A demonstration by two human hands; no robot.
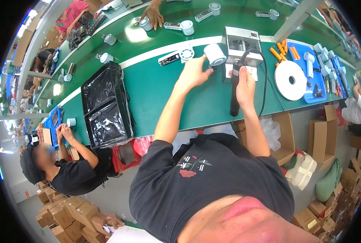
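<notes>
My left hand grips a pale blue, round fan housing above the green bench, its fingers at the lower left side. A small dark part shows under the housing, too small to make out. My right hand is wrapped round a black electric screwdriver held upright, its cable looping off to the right. Just beyond both hands stands a silver screw feeder box. Left of the housing lies another fan head with a dark circuit strip beside it.
A black plastic-lined tray sits at the left. To the right are a white disc-shaped roll, orange cylinders and a blue tray of parts. More fan units line the far belt, where another person's hand reaches. A co-worker sits left.
</notes>
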